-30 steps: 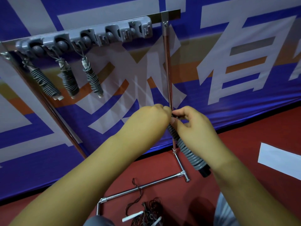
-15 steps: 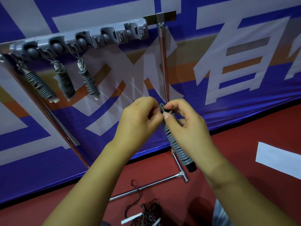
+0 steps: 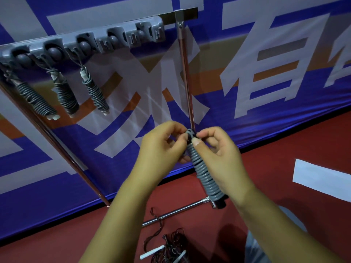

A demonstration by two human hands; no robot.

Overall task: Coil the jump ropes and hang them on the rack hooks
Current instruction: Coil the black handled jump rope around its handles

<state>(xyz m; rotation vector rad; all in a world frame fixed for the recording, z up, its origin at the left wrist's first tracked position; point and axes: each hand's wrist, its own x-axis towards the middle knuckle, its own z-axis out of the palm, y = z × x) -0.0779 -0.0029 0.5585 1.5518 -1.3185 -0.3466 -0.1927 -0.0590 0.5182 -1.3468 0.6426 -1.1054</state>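
— Fingers (image 3: 187, 136) of both hands: what is held?
— The top of a coiled grey jump rope (image 3: 204, 171) is pinched by the left hand (image 3: 163, 149) and the right hand (image 3: 222, 156); its length is kept below them.
— And up to the left?
— Three wound ropes (image 3: 64, 93) are hung on the rack hooks (image 3: 83, 45). A loose rope (image 3: 167, 249) is seen on the floor beneath.

The top end of the coiled jump rope (image 3: 204, 171) was covered by the fingertips of the left hand (image 3: 163, 149) and right hand (image 3: 220, 152); the cord's end could not be made out. The loose ropes on the floor (image 3: 167, 247) were cut off by the bottom edge. The leftmost hung rope (image 3: 34, 97) was partly blurred, and the rack's (image 3: 83, 44) left end was cut off by the frame edge.
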